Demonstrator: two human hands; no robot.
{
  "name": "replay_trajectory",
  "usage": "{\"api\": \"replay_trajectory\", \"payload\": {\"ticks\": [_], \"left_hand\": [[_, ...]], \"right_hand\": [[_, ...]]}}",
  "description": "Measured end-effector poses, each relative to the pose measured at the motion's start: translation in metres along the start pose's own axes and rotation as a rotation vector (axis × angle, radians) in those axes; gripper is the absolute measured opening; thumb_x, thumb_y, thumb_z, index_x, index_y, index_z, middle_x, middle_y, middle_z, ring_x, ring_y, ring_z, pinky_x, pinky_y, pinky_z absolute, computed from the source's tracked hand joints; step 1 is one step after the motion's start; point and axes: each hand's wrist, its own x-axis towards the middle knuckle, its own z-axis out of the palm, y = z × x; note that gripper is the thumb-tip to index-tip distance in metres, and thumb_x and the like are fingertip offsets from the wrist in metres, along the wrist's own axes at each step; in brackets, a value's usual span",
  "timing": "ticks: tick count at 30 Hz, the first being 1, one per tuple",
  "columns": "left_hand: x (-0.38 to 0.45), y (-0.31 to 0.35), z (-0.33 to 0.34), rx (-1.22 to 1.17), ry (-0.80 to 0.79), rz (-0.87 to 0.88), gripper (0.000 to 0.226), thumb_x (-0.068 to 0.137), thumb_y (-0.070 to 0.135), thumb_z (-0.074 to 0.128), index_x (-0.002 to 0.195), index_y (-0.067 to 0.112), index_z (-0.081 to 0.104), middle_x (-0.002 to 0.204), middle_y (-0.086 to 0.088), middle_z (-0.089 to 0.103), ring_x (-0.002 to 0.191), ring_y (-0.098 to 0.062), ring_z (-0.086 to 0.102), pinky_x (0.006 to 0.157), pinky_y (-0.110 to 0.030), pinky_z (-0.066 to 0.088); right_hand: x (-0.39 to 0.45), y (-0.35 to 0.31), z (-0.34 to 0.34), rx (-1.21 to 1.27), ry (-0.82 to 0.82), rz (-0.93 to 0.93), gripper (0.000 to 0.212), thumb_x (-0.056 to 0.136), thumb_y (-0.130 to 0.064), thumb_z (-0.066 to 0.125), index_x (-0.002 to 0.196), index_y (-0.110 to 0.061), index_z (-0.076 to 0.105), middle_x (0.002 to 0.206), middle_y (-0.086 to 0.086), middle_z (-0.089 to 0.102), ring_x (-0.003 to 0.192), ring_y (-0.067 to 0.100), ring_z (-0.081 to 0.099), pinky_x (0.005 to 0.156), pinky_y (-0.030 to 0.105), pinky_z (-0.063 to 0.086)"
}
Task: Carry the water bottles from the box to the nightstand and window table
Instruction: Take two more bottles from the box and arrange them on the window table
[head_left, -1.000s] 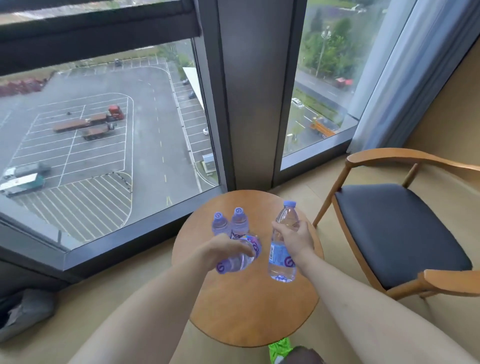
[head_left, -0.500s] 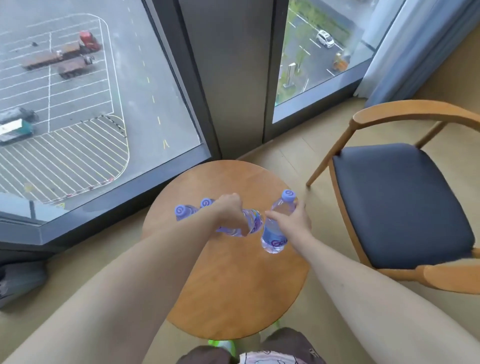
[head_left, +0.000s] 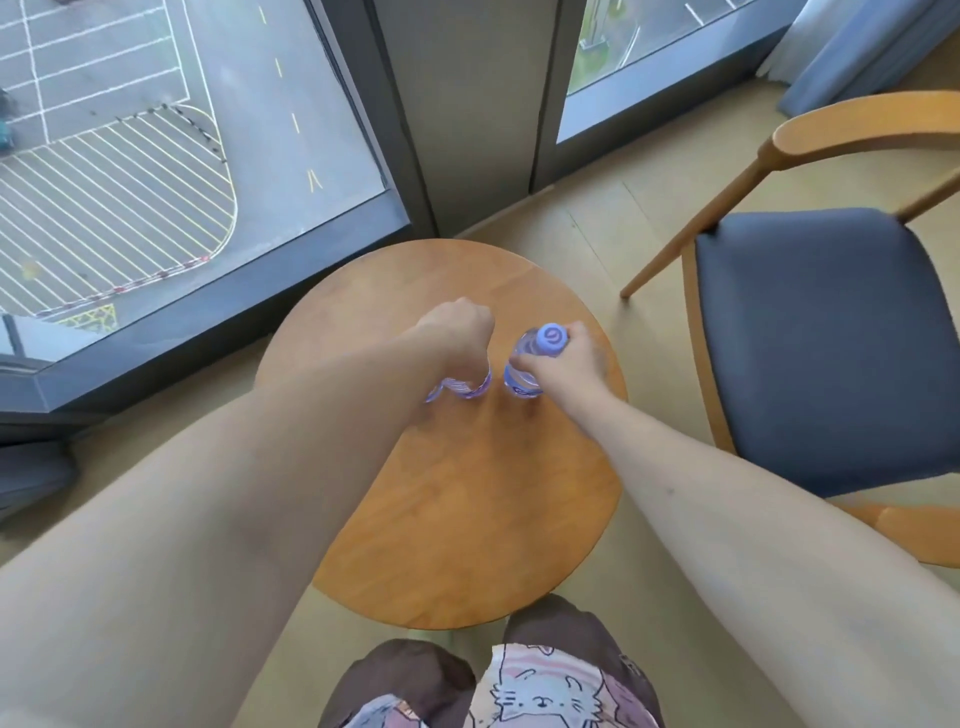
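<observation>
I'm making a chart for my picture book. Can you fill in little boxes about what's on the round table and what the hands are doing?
place: round wooden table by a big window
left hand: closed over two water bottles, only their bottoms show
right hand: gripping one bottle with a purple cap
bottles standing: upright, bottoms at the tabletop; cannot tell if fully set down
bottles counted: three
beside the table: wooden chair with a dark blue seat
floor: light wood

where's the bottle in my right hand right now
In the head view, the bottle stands upright on the round wooden table, right of centre, gripped by your right hand, beside the bottles under your left hand.
</observation>
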Motion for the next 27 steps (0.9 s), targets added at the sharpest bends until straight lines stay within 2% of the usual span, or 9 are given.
{"api": "replay_trajectory", "payload": {"ticks": [6, 8, 10, 13, 15, 18, 20, 22, 27], "left_hand": [[0.011, -0.003, -0.002, 0.027, 0.008, 0.018, 0.029, 0.073, 0.009, 0.074, 0.064, 0.013, 0.046, 0.066, -0.003, 0.048, 0.052, -0.017, 0.045, 0.040, -0.026, 0.028], [0.012, -0.003, -0.002, 0.039, 0.014, 0.025, 0.033, 0.074, 0.012, 0.078, 0.065, 0.014, 0.047, 0.067, -0.003, 0.048, 0.053, -0.016, 0.045, 0.040, -0.026, 0.028], [0.011, -0.003, -0.001, 0.033, 0.005, 0.032, 0.034, 0.074, 0.014, 0.080, 0.066, 0.014, 0.047, 0.069, -0.003, 0.049, 0.055, -0.016, 0.047, 0.041, -0.027, 0.028], [0.006, -0.002, 0.003, 0.007, -0.034, 0.018, 0.023, 0.074, 0.009, 0.075, 0.068, 0.012, 0.053, 0.072, -0.005, 0.053, 0.065, -0.024, 0.057, 0.042, -0.027, 0.031], [0.003, -0.005, 0.004, -0.041, -0.052, 0.011, 0.010, 0.075, 0.009, 0.072, 0.082, 0.009, 0.064, 0.080, -0.008, 0.060, 0.078, -0.029, 0.063, 0.045, -0.027, 0.035], [-0.001, -0.010, 0.006, -0.132, -0.052, -0.012, 0.043, 0.079, 0.013, 0.071, 0.120, 0.007, 0.064, 0.107, -0.011, 0.063, 0.098, -0.031, 0.064, 0.058, -0.030, 0.049], [-0.006, -0.011, 0.006, -0.160, -0.049, -0.012, 0.058, 0.078, 0.013, 0.073, 0.133, 0.012, 0.056, 0.118, -0.011, 0.061, 0.106, -0.032, 0.063, 0.074, -0.037, 0.058], [-0.013, -0.010, 0.002, -0.154, -0.049, 0.010, 0.068, 0.075, 0.011, 0.073, 0.139, 0.016, 0.051, 0.123, -0.010, 0.060, 0.111, -0.033, 0.062, 0.083, -0.043, 0.060], [-0.044, -0.015, -0.025, -0.068, 0.003, 0.056, 0.078, 0.078, 0.010, 0.070, 0.151, 0.022, 0.044, 0.133, -0.006, 0.056, 0.117, -0.029, 0.058, 0.073, -0.033, 0.047]], "right_hand": [[0.006, -0.011, 0.011, -0.037, -0.048, -0.054, 0.056, 0.067, -0.031, 0.089, 0.108, -0.017, 0.055, 0.091, -0.013, 0.060, 0.092, 0.016, 0.060, 0.067, 0.025, 0.045], [0.002, -0.010, 0.014, -0.063, -0.052, -0.071, 0.062, 0.063, -0.031, 0.092, 0.110, -0.017, 0.055, 0.093, -0.013, 0.061, 0.096, 0.017, 0.061, 0.075, 0.029, 0.049], [-0.001, -0.007, 0.017, -0.090, -0.049, -0.079, 0.068, 0.061, -0.032, 0.093, 0.113, -0.016, 0.053, 0.100, -0.005, 0.064, 0.100, 0.020, 0.060, 0.084, 0.036, 0.053], [-0.005, -0.006, 0.019, -0.103, -0.044, -0.077, 0.068, 0.062, -0.030, 0.092, 0.115, -0.016, 0.051, 0.109, 0.002, 0.065, 0.104, 0.023, 0.060, 0.089, 0.043, 0.054], [-0.007, -0.006, 0.019, -0.110, -0.050, -0.080, 0.069, 0.064, -0.030, 0.090, 0.117, -0.015, 0.050, 0.112, 0.003, 0.064, 0.107, 0.024, 0.060, 0.090, 0.043, 0.053], [-0.008, -0.008, 0.017, -0.132, -0.094, -0.078, 0.075, 0.067, -0.029, 0.090, 0.127, -0.015, 0.048, 0.119, 0.005, 0.063, 0.113, 0.025, 0.058, 0.094, 0.041, 0.052], [-0.011, -0.010, 0.014, -0.163, -0.140, -0.075, 0.088, 0.068, -0.027, 0.090, 0.142, -0.016, 0.042, 0.129, 0.005, 0.061, 0.121, 0.026, 0.056, 0.100, 0.039, 0.049], [-0.016, -0.014, 0.009, -0.184, -0.158, -0.076, 0.096, 0.073, -0.025, 0.086, 0.153, -0.020, 0.034, 0.137, 0.006, 0.057, 0.128, 0.027, 0.052, 0.104, 0.037, 0.045], [-0.049, -0.037, -0.006, -0.225, -0.114, -0.117, 0.089, 0.080, -0.019, 0.076, 0.157, -0.028, 0.032, 0.142, 0.008, 0.054, 0.132, 0.028, 0.049, 0.104, 0.034, 0.043]]}}
